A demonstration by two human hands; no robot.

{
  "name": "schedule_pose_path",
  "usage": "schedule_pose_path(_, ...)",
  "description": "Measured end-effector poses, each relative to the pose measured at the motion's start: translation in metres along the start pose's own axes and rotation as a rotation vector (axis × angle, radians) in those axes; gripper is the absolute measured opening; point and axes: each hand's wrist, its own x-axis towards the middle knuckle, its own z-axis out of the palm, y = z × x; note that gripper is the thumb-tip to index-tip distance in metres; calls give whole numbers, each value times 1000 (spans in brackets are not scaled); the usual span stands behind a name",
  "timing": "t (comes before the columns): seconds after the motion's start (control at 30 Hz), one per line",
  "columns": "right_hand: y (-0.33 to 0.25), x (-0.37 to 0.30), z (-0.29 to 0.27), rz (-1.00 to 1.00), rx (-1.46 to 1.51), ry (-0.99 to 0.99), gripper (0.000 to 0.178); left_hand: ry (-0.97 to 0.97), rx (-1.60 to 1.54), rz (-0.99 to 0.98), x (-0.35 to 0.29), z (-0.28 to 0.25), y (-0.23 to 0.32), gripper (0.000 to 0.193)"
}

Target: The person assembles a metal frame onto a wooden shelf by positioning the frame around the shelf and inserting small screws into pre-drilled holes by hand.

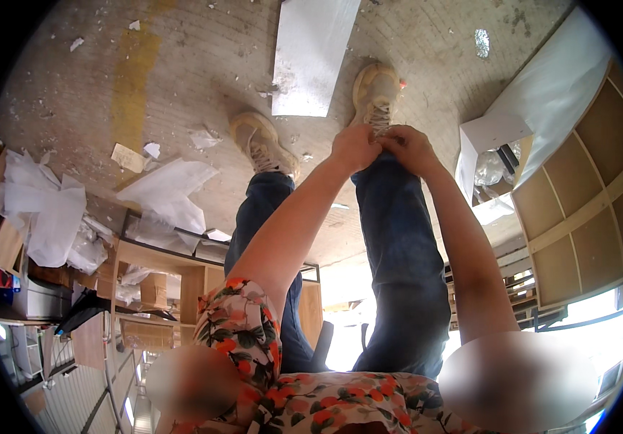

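My left hand [356, 149] and my right hand [409, 149] meet at the ankle of my right leg, fingertips pinched together. They are closed at the top of the laces of the right shoe [375, 85], a beige lace-up sneaker. The shoelace [379, 114] crosses the shoe's front; its ends are hidden among my fingers. Just below the hands is the hem of my blue jeans [398, 224]. The left shoe [255, 141], of the same kind, stands flat on the floor, a little further back, with its laces showing.
Ahead of the feet lies a pale flat board [308, 61]. Crumpled white foam sheets [170, 188] and scraps litter the concrete floor at left, near a wooden shelf unit [188, 289]. To the right are an open white box [496, 134] and a large ribbed wooden panel [586, 195].
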Motion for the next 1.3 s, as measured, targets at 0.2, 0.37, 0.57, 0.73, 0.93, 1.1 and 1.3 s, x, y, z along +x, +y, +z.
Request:
schedule_pose_path(0.2, 17, 3, -2, -75, -104, 32, 17, 300, 17, 101, -8, 10, -5, 12)
schedule_pose_path(0.37, 44, 6, 3, -6, -221, 162, 17, 99, 376, 84, -5, -1, -6, 15)
schedule_pose_path(0.57, 50, -7, -8, 110, -206, 130, 23, 26, 298, 80, -11, -13, -12, 33)
schedule_pose_path(0.73, 73, -91, 2, -2, -185, 433, 43, 196, 519, 110, -94, -96, -82, 42)
schedule_pose_path(0.93, 95, -263, 52, 513, -63, 256, 30, 396, 624, 36, -211, -198, -61, 28)
schedule_pose_path(1.1, 92, -414, 149, 682, 130, 341, 28, 351, 502, 217, -264, -226, -4, 22)
schedule_pose_path(1.3, 82, -463, 370, 542, 236, -8, 29, 212, 615, 401, -318, -196, 22, 27)
